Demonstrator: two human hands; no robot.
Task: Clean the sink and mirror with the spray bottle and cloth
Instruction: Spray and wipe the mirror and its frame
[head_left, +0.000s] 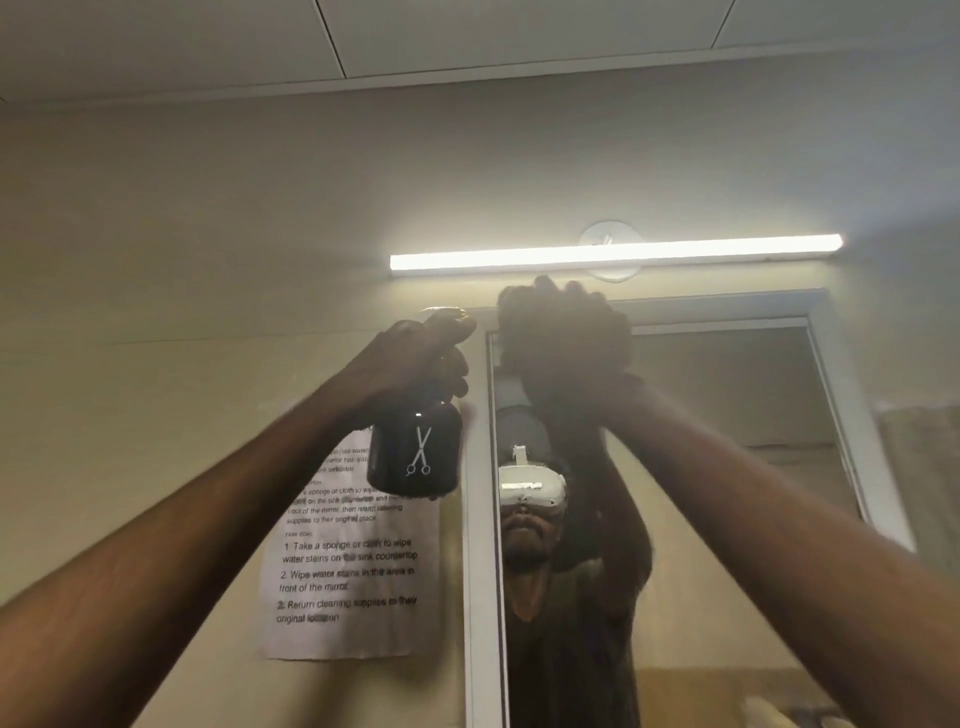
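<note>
My left hand (415, 358) is raised and shut around the neck of a black spray bottle (415, 452) with a white scissors logo. It holds the bottle in front of the wall just left of the mirror frame. The mirror (727, 467) has a white frame and fills the right half of the view. My right hand (566, 353) is pressed against the mirror's top left corner with a dark cloth (524, 317) bunched in it. Hand and cloth are backlit and hard to tell apart. The sink is out of view.
A lit tube lamp (613, 253) runs along the wall right above the mirror. A printed instruction sheet (348, 577) is stuck to the beige wall left of the frame, below the bottle. The mirror reflects a person wearing a white headset (530, 486).
</note>
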